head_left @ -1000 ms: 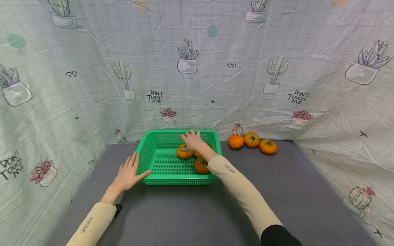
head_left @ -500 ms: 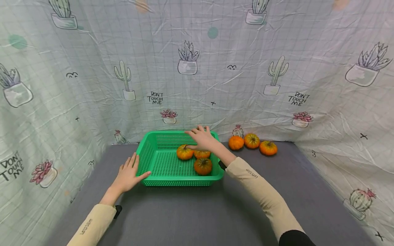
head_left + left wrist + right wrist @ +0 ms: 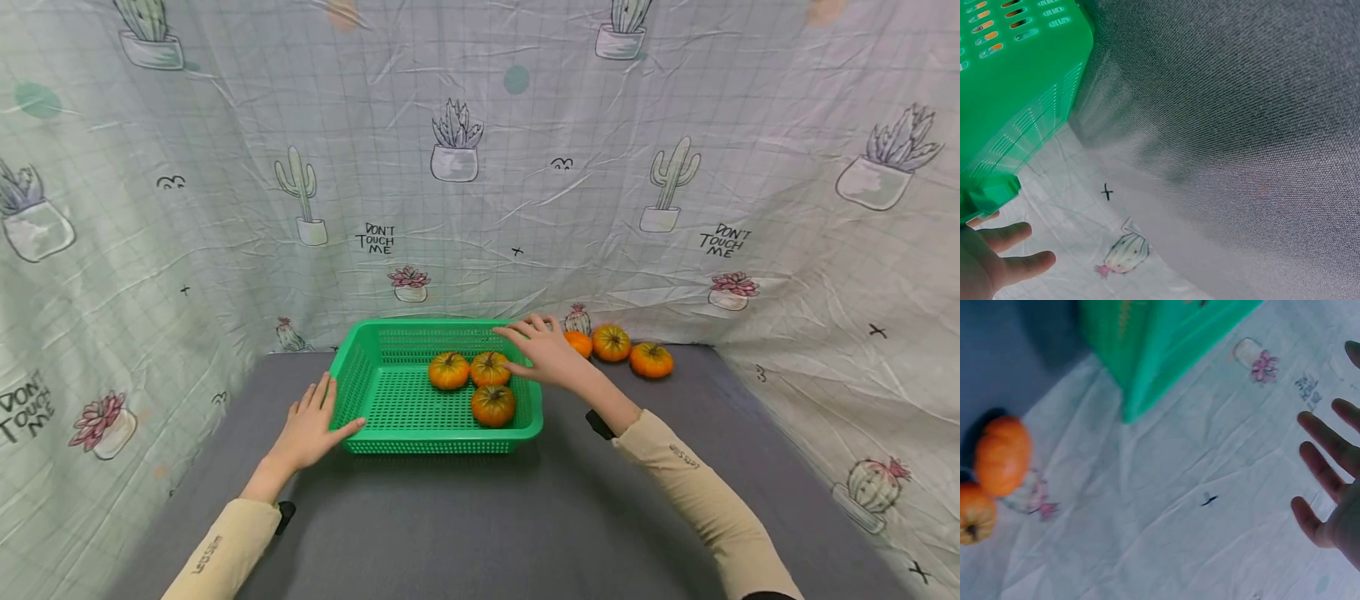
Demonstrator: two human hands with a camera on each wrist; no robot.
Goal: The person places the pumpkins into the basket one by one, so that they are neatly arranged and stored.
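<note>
A green plastic basket (image 3: pixel 405 434) with slotted walls stands on the dark table and holds three small orange pumpkins, among them a left one (image 3: pixel 448 372), a back one (image 3: pixel 490 369) and a front one (image 3: pixel 493 407). My left hand (image 3: pixel 309 432) rests on the basket's left rim, fingers straight and thumb over the front corner; its fingers (image 3: pixel 1019 265) also show beside the green wall in the left wrist view. Above the basket's right rim hovers my right hand (image 3: pixel 551 354), empty, with spread fingers. It partly hides the nearest pumpkin (image 3: pixel 579 343) outside the basket.
Right of the basket, two more pumpkins, one greenish-orange (image 3: pixel 611 342) and one orange (image 3: pixel 652 360), sit in a row by the back edge of the table (image 3: pixel 450 525). A patterned cloth (image 3: pixel 517 200) hangs behind and along both sides.
My right hand has moved right, from over the pumpkins in the basket to above its right rim, uncovering them. The left hand has stayed on the rim.
</note>
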